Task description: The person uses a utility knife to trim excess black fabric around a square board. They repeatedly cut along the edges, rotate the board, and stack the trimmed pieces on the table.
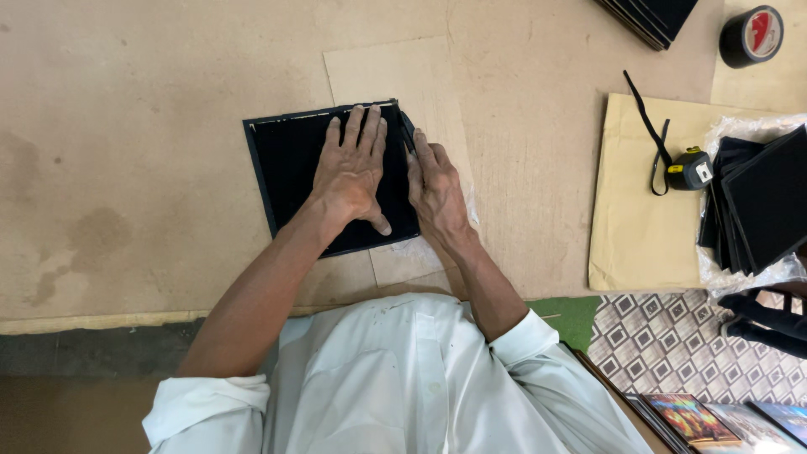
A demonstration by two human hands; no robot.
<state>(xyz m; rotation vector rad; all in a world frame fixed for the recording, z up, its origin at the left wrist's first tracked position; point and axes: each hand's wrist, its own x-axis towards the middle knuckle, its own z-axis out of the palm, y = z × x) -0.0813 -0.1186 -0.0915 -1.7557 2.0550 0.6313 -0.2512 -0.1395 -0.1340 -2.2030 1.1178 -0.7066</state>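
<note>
A square black board (290, 164) lies flat on a brown cardboard worktop (134, 126). My left hand (353, 172) presses down flat on the board's right half, fingers spread. My right hand (435, 189) sits along the board's right edge and grips a thin dark tool, likely a cutter (408, 133), whose tip points to the board's top right corner. A loose cardboard sheet (395, 71) lies under the board.
At the right lie a yellow-black tape measure (691, 168) with a black strap, a stack of black boards in clear plastic (761, 202) on a tan sheet, a black tape roll (751, 35) and more black boards (651, 15). Printed pictures (689, 416) sit bottom right.
</note>
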